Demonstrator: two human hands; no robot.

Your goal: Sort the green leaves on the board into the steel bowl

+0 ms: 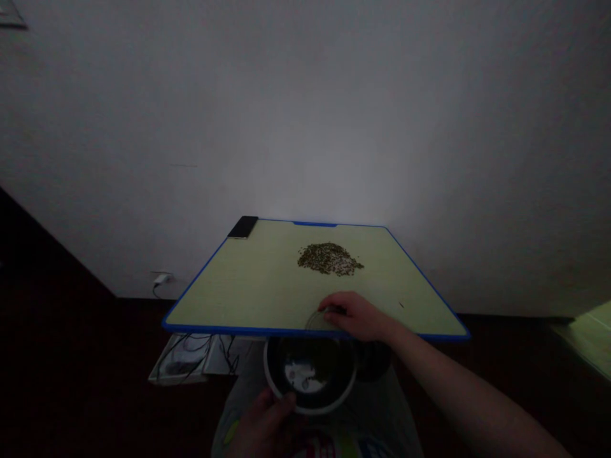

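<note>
While left hand (267, 416) holds bowl (319, 410) mouth-up | seed-like pile (329, 259) lies crosswise

Dim room — soft blur, dark corners, grain.

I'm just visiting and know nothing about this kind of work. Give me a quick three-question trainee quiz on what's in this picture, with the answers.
1. True or false: the left hand grips the rim of the round bowl.
2. Where on the table does the flat dark slab lie?
A) at the centre
B) at the near right corner
C) at the far left corner
3. Which is closer to the wall: the right hand or the pile of small bits?

Key: 1 true; 2 C; 3 the pile of small bits.
</note>
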